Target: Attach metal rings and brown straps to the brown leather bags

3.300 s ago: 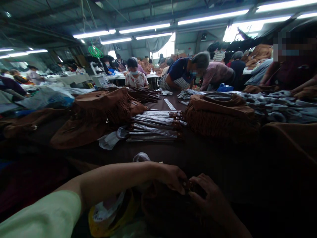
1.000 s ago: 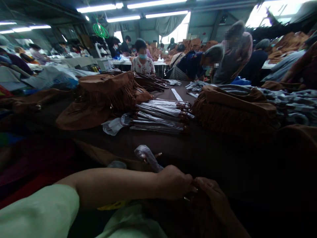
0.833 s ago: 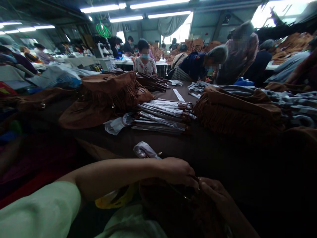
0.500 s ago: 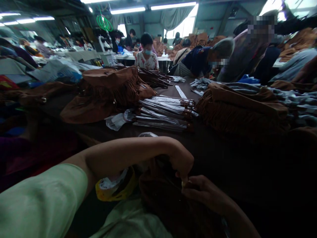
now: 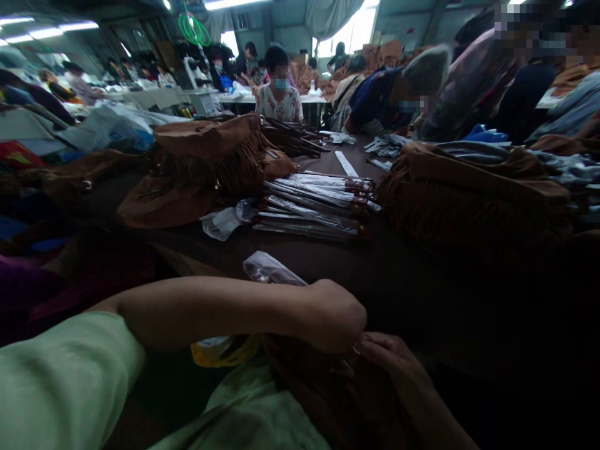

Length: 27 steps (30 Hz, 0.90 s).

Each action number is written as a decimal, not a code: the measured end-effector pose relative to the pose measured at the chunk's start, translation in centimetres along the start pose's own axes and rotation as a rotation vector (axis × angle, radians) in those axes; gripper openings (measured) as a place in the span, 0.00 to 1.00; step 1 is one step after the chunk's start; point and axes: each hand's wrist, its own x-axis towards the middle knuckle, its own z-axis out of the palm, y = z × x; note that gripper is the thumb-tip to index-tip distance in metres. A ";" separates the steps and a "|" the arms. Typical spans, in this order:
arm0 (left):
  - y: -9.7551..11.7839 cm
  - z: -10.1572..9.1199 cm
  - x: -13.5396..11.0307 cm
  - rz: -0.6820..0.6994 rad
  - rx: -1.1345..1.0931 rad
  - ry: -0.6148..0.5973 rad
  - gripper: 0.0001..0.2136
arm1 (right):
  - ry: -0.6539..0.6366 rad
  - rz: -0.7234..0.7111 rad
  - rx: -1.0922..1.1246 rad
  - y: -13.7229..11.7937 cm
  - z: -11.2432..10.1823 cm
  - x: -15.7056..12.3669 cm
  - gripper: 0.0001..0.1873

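A dark brown bag (image 5: 323, 394) lies across my lap, mostly in shadow. Over it, my left hand (image 5: 335, 315) is closed in a fist with the knuckles up; its fingertips and what they grip are hidden. My right hand (image 5: 389, 356) meets it from the right, thumb and fingers pinched on the bag's edge. Small shiny metal fittings (image 5: 347, 369) show on the bag just below the hands. Behind my left wrist, a strip wrapped in clear plastic (image 5: 274, 269) lies on the dark table (image 5: 403, 275).
Plastic-wrapped straps (image 5: 312, 206) lie stacked mid-table. Brown fringed bags are piled on the left (image 5: 206, 169) and right (image 5: 473, 187). A yellow plastic bag (image 5: 225, 351) hangs below my left forearm. Several people work beyond the table, one in a floral top (image 5: 280, 103) facing me.
My left hand has lowered and turned, its knuckles now covering the spot where the fingers met. The right hand stays close by. The view has tilted down slightly, and more of the plastic-wrapped strip shows.
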 end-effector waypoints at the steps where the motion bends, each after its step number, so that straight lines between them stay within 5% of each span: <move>1: -0.7 0.6 -0.3 0.050 -0.100 0.017 0.09 | -0.022 -0.030 0.001 0.0 -0.1 -0.4 0.22; 3: -2.3 2.2 -0.6 0.154 -0.463 0.010 0.12 | -0.040 -0.131 -0.046 0.0 -0.4 -1.1 0.20; 6: -4.5 5.6 0.0 0.254 -1.177 -0.206 0.19 | -0.035 -0.243 -0.122 0.3 -0.9 -1.6 0.22; 8: -5.5 7.3 0.8 0.278 -1.411 -0.331 0.22 | 0.005 -0.228 -0.088 0.7 -1.0 -1.5 0.22; 11: -5.9 7.6 1.7 0.251 -1.399 -0.358 0.21 | 0.118 -0.136 0.013 1.2 -0.8 -0.9 0.20; 13: -5.1 6.3 1.7 0.167 -1.146 -0.294 0.18 | 0.169 -0.093 0.077 1.3 -0.5 -0.5 0.19; 17: -1.1 3.7 0.6 -0.087 -0.205 0.095 0.11 | 0.282 -0.096 0.164 1.1 -0.9 0.2 0.20; 19: 0.6 4.0 0.3 -0.106 -0.042 0.238 0.10 | 0.359 -0.117 0.174 1.0 -1.6 0.2 0.19; 21: 1.1 5.6 0.6 -0.077 -0.198 0.292 0.13 | 0.391 -0.155 0.172 1.1 -2.4 0.0 0.16; 27: -0.9 12.3 3.0 0.117 -1.305 0.171 0.26 | 0.264 -0.198 0.111 2.4 -3.2 -0.4 0.16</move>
